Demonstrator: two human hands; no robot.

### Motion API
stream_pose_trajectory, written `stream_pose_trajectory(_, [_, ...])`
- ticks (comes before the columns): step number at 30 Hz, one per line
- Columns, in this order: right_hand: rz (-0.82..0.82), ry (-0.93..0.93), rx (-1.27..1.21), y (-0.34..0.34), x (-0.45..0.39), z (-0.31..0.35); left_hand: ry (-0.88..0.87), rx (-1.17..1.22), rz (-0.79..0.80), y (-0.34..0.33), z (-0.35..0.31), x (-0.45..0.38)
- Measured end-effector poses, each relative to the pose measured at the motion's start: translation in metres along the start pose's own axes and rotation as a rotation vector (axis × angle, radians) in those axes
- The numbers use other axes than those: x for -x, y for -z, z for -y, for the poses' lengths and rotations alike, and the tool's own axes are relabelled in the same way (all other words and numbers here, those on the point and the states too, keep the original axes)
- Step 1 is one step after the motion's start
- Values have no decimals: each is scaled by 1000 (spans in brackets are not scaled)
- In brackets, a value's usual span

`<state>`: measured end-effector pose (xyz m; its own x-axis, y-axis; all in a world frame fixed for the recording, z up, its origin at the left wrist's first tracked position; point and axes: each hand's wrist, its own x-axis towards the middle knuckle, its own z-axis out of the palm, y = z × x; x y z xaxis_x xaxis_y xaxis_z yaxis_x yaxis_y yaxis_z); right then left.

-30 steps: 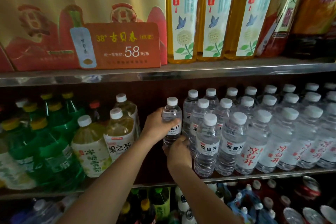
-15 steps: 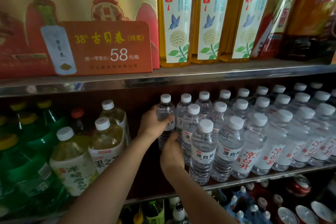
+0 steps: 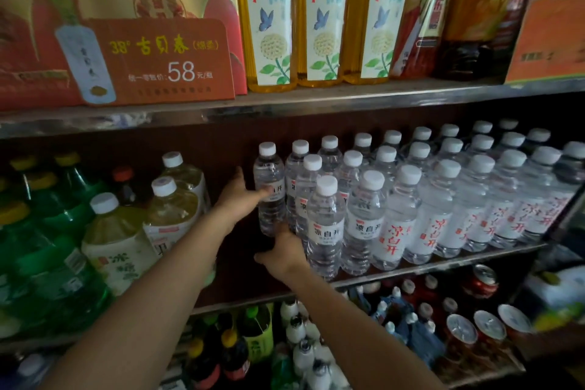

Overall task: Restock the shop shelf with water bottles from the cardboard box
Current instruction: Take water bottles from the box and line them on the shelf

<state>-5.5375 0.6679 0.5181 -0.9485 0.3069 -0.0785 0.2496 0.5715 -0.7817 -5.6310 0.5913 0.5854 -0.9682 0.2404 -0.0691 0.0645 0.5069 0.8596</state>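
Currently, in the head view, the left hand grips one water bottle at label height, thumb across the front, the other fingers hidden behind it. The bottle stands upright, long axis vertical, at the far left end of the bottle block, deep on the middle shelf, touching the neighbouring bottle on its right. The right hand sits lower and nearer the shelf edge, against the base area of the front-row bottles; whether its fingers curl round a bottle cannot be told. The left hand is therefore the nearer one to the placed bottle, which lies directly ahead of its fingers.

Bottles are clear ribbed plastic, cylindrical, with white screw caps and white paper labels. The shelf edge is bare metal. Left of the gap stand larger yellow tea bottles. The cardboard box is not in view.
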Motion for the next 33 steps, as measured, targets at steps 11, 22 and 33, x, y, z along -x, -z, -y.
stream_pose_trajectory(11, [56, 71, 47, 28, 62, -16, 30, -16, 62, 4, 15, 99])
stream_pose_trajectory(22, [214, 126, 84, 22, 170, -49, 146, 2, 1, -13, 53, 239])
stream_pose_trajectory(33, [649, 88, 122, -83, 314, -95, 451, 174, -224, -17, 197, 430])
